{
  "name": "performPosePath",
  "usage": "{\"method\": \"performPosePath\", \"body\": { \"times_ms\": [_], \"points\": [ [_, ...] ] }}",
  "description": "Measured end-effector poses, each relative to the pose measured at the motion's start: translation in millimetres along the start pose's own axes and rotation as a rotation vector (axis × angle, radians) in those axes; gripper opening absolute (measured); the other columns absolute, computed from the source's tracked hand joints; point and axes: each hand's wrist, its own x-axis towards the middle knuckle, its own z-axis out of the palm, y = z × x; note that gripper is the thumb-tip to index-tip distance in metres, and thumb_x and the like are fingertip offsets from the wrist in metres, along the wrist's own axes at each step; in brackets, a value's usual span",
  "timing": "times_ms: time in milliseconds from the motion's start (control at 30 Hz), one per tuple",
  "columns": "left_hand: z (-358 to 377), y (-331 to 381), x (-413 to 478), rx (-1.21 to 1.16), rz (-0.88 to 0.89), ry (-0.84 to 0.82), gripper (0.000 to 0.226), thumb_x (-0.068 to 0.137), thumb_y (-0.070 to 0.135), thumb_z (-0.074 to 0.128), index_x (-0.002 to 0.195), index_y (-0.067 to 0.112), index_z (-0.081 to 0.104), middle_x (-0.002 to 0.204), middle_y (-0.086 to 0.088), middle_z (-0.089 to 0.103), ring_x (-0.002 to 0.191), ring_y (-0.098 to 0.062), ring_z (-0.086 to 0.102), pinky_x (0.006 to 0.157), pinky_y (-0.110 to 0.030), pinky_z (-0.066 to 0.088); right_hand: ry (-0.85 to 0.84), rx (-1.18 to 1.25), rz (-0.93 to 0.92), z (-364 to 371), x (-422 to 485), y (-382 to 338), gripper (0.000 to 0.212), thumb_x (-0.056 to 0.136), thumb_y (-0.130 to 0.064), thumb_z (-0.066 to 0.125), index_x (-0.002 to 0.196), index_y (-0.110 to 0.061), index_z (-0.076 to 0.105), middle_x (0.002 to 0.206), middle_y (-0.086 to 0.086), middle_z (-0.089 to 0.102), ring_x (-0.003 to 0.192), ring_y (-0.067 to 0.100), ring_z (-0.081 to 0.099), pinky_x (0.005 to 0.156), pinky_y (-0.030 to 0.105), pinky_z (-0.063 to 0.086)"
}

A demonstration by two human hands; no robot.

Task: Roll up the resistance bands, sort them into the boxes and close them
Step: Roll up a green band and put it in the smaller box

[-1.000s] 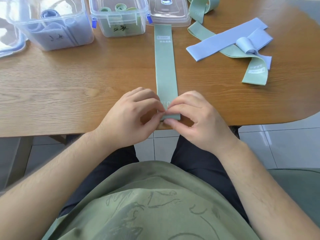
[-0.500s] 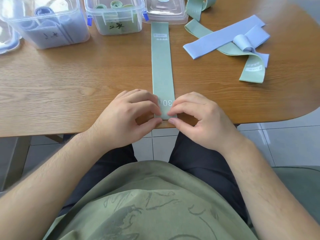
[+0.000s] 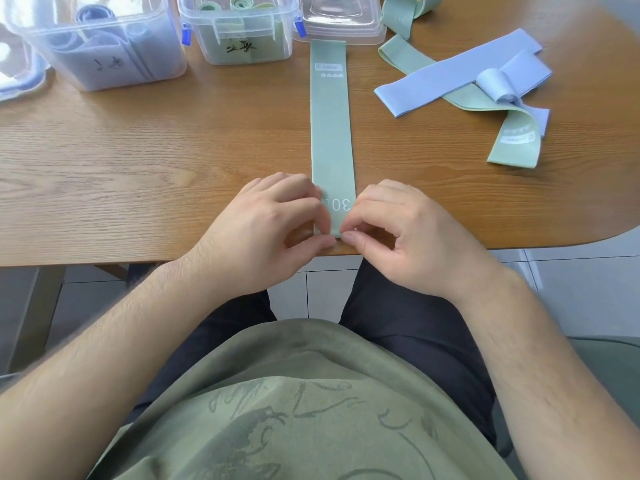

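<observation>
Far L edge: part of a blue-rimmed lid (image 3: pixel 14 81) on the wooden table (image 3: pixel 138 168). Next the blue-band box (image 3: pixel 97 43), open, blue bands inside. Then the green-band box (image 3: pixel 239 29), open, blue clips, rolled green bands inside.

L hand (image 3: pixel 270 233) sits at the table's near edge, fingers curled, thumb + fingertips pinching the near L corner of the flat green band (image 3: pixel 330 126). The band lies straight and unrolled, from the near edge up to just in front of a clear lid (image 3: pixel 343 19); "30" print shows btwn the hands.

R hand (image 3: pixel 408 237) is curled too, thumb + forefinger pinching the near R corner.

Far R: a loose heap, blue band (image 3: pixel 450 77) across a HEAVY-marked green band (image 3: pixel 516 147). A looped green band (image 3: pixel 405 12) lies at the top edge.
</observation>
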Motion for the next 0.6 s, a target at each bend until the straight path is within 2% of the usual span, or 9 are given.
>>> {"method": "performPosePath", "body": {
  "times_ms": [100, 167, 333, 467, 600],
  "points": [
    [-2.0, -0.7, 2.8, 0.031, 0.005, -0.016, 0.020, 0.094, 0.041, 0.064, 0.091, 0.023, 0.071, 0.098, 0.006, 0.059, 0.106, -0.025, 0.063, 0.084, -0.047, 0.047, -0.037, -0.030, 0.023, -2.7, 0.9, -2.5, 0.005, 0.092, -0.025, 0.068, 0.097, -0.022, 0.067, 0.084, -0.012, 0.056, 0.084, 0.011, 0.051, 0.084, 0.038, 0.045],
    [-3.2, -0.1, 4.2, 0.064, 0.016, -0.028, 0.020, 0.095, 0.040, 0.062, 0.092, 0.023, 0.071, 0.097, 0.006, 0.061, 0.107, -0.024, 0.062, 0.084, -0.046, 0.047, -0.069, -0.028, 0.027, -4.7, 3.8, -3.0, 0.004, 0.093, -0.028, 0.069, 0.093, -0.025, 0.066, 0.083, -0.014, 0.054, 0.084, 0.010, 0.050, 0.085, 0.036, 0.043],
    [-5.5, 3.9, 6.5, 0.084, -0.003, -0.054, 0.016, 0.094, 0.036, 0.061, 0.093, 0.023, 0.070, 0.099, 0.006, 0.063, 0.108, -0.024, 0.059, 0.088, -0.044, 0.047, -0.146, -0.003, 0.074, -8.0, 12.2, -1.9, 0.006, 0.095, -0.024, 0.067, 0.090, -0.023, 0.067, 0.084, -0.012, 0.051, 0.085, 0.008, 0.044, 0.084, 0.024, 0.034],
    [-6.4, 7.7, 9.4, 0.086, -0.051, -0.089, 0.024, 0.091, 0.048, 0.060, 0.095, 0.025, 0.066, 0.099, 0.010, 0.059, 0.107, -0.020, 0.053, 0.090, -0.040, 0.046, -0.200, 0.034, 0.130, -8.4, 16.5, -3.2, 0.006, 0.097, -0.022, 0.065, 0.093, -0.020, 0.069, 0.087, -0.009, 0.050, 0.087, 0.006, 0.044, 0.079, 0.022, 0.038],
    [-6.5, 7.6, 12.9, 0.075, -0.066, -0.100, 0.027, 0.089, 0.053, 0.055, 0.091, 0.029, 0.066, 0.090, 0.017, 0.057, 0.108, -0.016, 0.049, 0.090, -0.043, 0.044, -0.244, 0.058, 0.161, -9.8, 18.2, -3.4, 0.009, 0.098, -0.021, 0.063, 0.090, -0.020, 0.067, 0.083, -0.012, 0.050, 0.084, 0.002, 0.046, 0.074, 0.018, 0.035]
  ]
}}
